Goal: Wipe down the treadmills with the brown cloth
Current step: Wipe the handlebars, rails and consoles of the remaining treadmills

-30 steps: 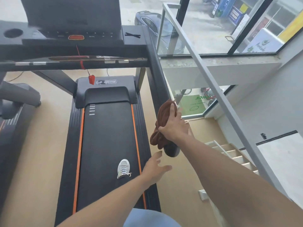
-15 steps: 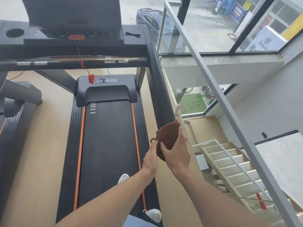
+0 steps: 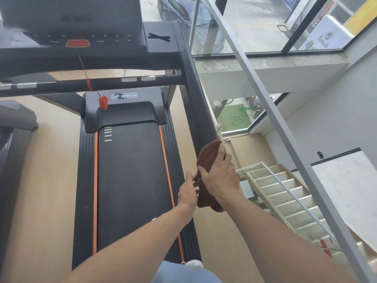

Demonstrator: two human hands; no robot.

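At the far left I see the edge of a second grey machine (image 3: pixel 14 127) on the tan floor. Next to it stands the treadmill (image 3: pixel 130 180), its black belt with orange stripes running lengthwise away from me toward the console (image 3: pixel 77 37), where a red stop button (image 3: pixel 77 43) sits and a red safety clip (image 3: pixel 103 102) hangs on its cord.

My left hand (image 3: pixel 187 194) comes up from below with fingers fairly straight and only loosely parted; their tips touch the lower left edge of the brown cloth (image 3: pixel 208 158). I can't tell whether they pinch it.

The cloth is bunched over the near end of the treadmill's right handrail (image 3: pixel 193 94), a black bar whose long axis slopes from the console down toward me. The cloth's long axis follows that bar, upper end pointing toward the console, lower end hanging below my wrist.

My right hand (image 3: pixel 221 178) is the working grip: fingers curled over the cloth, clasping it against the rail.

Right of that are a grey railing (image 3: pixel 265 111) and stairs (image 3: pixel 285 193) going down.
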